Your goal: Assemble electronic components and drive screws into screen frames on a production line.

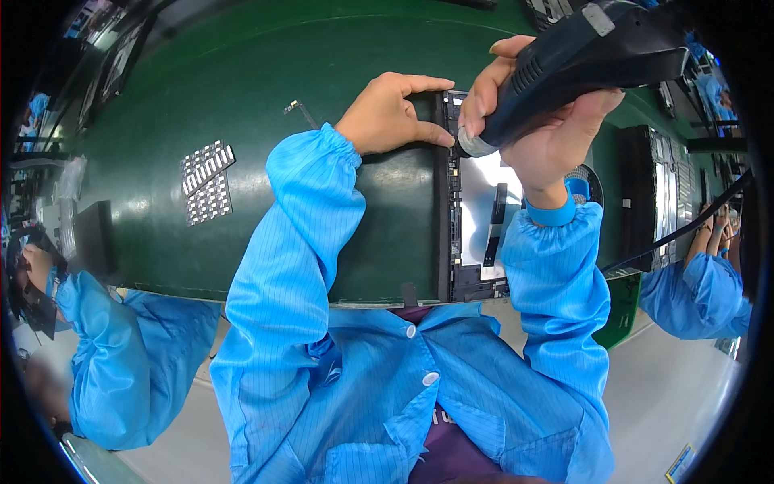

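In front of me lies an opened flat device with a black frame and a silver inner plate [477,216]. My left hand [393,114] rests at its upper left edge, thumb and index finger spread apart and touching the frame, the other fingers curled. My right hand [542,149] is wrapped around a black heat gun [556,68] with vent slots. Its pale, wrapped nozzle [477,143] points down at the frame's upper left part, close to my left thumb. A black strip [495,226] lies on the silver plate. The heat gun and my right arm hide the device's right side.
Sheets of small pale pads [208,183] and a small strip-like part [301,111] lie on the green table [339,48]. A round container [587,184] stands beside my right wrist, and more panels [663,194] are farther right. A black cable [685,226] crosses there. Co-workers' blue sleeves [121,363] show on both sides.
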